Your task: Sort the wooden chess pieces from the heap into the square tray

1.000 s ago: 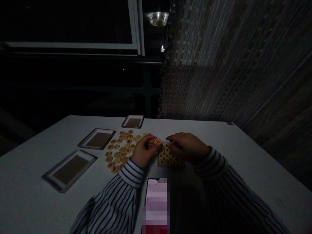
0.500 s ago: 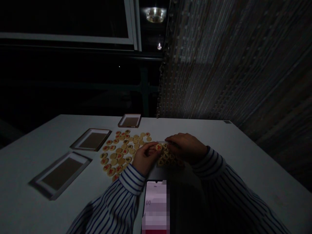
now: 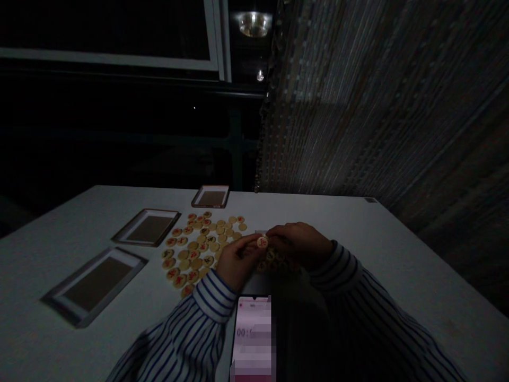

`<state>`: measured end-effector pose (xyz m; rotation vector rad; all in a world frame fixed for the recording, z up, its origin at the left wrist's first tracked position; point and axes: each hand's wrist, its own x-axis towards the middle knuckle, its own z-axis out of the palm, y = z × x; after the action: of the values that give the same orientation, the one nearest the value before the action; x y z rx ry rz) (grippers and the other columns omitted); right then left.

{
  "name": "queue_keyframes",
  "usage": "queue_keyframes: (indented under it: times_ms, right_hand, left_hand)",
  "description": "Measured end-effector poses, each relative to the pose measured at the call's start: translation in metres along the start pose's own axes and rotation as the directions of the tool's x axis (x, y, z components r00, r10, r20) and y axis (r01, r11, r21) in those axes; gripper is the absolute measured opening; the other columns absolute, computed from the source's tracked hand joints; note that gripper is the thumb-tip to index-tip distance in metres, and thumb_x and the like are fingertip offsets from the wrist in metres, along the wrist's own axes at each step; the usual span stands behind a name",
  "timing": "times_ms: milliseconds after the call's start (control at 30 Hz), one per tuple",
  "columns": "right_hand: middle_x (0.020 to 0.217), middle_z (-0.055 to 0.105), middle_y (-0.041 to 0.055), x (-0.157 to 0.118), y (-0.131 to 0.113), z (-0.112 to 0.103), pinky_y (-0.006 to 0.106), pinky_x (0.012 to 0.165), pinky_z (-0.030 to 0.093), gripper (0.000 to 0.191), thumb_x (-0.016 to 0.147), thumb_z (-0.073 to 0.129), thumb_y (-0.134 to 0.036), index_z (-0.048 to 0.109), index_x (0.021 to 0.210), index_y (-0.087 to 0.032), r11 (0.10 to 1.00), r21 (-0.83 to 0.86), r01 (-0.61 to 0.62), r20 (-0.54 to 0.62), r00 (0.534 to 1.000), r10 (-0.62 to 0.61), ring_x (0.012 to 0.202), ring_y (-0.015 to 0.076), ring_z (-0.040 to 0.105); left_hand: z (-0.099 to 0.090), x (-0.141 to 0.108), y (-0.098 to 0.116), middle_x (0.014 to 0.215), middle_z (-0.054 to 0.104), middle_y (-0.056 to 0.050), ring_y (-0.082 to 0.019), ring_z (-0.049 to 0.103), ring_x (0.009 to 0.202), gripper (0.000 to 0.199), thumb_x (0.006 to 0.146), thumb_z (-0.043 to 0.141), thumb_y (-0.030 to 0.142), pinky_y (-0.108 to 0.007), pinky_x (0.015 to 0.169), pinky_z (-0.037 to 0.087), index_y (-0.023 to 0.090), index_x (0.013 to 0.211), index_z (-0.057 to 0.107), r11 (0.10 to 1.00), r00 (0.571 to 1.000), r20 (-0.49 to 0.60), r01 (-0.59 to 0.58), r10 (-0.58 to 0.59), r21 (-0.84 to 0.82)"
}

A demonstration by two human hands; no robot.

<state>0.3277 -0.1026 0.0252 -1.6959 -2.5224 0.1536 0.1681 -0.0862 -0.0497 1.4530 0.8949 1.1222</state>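
My left hand (image 3: 237,261) pinches a round wooden Chinese chess piece (image 3: 262,242) with a red character facing me. The fingers of my right hand (image 3: 301,241) are bent and closed, their tips meeting the same piece from the right. Beneath both hands is a small box or tray (image 3: 261,232) filled with rows of pieces, black characters showing on several (image 3: 270,255). My right hand and its shadow hide much of it. Left of my left hand, many loose pieces (image 3: 193,254) spread over the white table, some red-marked, some black-marked, some blank side up.
Three shallow rectangular trays or lids lie on the left: a near one (image 3: 95,284), a middle one (image 3: 148,227) and a far one (image 3: 210,196). A lit phone (image 3: 251,339) lies close to me between my forearms. A string curtain (image 3: 338,106) hangs beyond the table (image 3: 397,276).
My right hand has shifted left, bringing its fingertips to the red-marked piece. My left hand has moved slightly to the right with that piece, which now hangs over the box.
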Motion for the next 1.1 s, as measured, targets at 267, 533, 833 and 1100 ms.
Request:
queue_keyframes:
  times_ms: [267, 533, 833, 1100]
  right_hand:
    - [0.092, 0.066, 0.0028, 0.002, -0.002, 0.003, 0.026, 0.069, 0.041, 0.029, 0.081, 0.040, -0.034, 0.059, 0.100, -0.023, 0.995, 0.098, -0.020, 0.005, 1.000, 0.020, 0.082, 0.0175, 0.060]
    - [0.088, 0.066, 0.0031, 0.002, -0.002, 0.002, 0.024, 0.066, 0.040, 0.026, 0.079, 0.044, -0.030, 0.060, 0.099, -0.022, 0.990, 0.139, -0.037, 0.016, 0.999, 0.035, 0.077, 0.0156, 0.060]
    - [0.079, 0.066, 0.0015, 0.001, -0.003, 0.001, 0.023, 0.062, 0.039, 0.024, 0.077, 0.046, -0.027, 0.060, 0.095, -0.021, 0.982, 0.190, -0.023, 0.000, 1.000, 0.024, 0.068, 0.0130, 0.058]
    - [0.084, 0.066, 0.0020, 0.002, -0.001, 0.002, 0.025, 0.065, 0.039, 0.024, 0.077, 0.047, -0.028, 0.059, 0.096, -0.021, 0.982, 0.190, -0.013, 0.007, 1.000, 0.011, 0.074, 0.0145, 0.058]
  left_hand:
    - [0.002, -0.002, 0.003, 0.077, 0.068, -0.005, -0.013, 0.061, 0.067, 0.030, 0.061, 0.065, 0.023, -0.024, 0.063, 0.049, 0.013, 0.089, 0.064, 1.000, 1.000, -0.011, -0.001, 0.001, -0.004]
    - [0.001, -0.001, -0.004, 0.074, 0.067, -0.004, -0.014, 0.061, 0.067, 0.032, 0.058, 0.068, 0.022, -0.024, 0.064, 0.049, 0.014, 0.089, 0.063, 0.994, 0.999, 0.025, 0.046, -0.043, -0.100]
    - [0.000, 0.001, -0.007, 0.076, 0.069, -0.005, -0.014, 0.062, 0.072, 0.031, 0.055, 0.072, 0.023, -0.025, 0.070, 0.049, 0.014, 0.084, 0.064, 0.940, 0.986, 0.046, 0.165, -0.158, -0.300]
    - [-0.003, 0.002, -0.005, 0.078, 0.069, -0.005, -0.015, 0.063, 0.073, 0.029, 0.057, 0.071, 0.029, -0.026, 0.071, 0.049, 0.014, 0.082, 0.066, 0.934, 0.978, 0.048, 0.206, -0.201, -0.292]
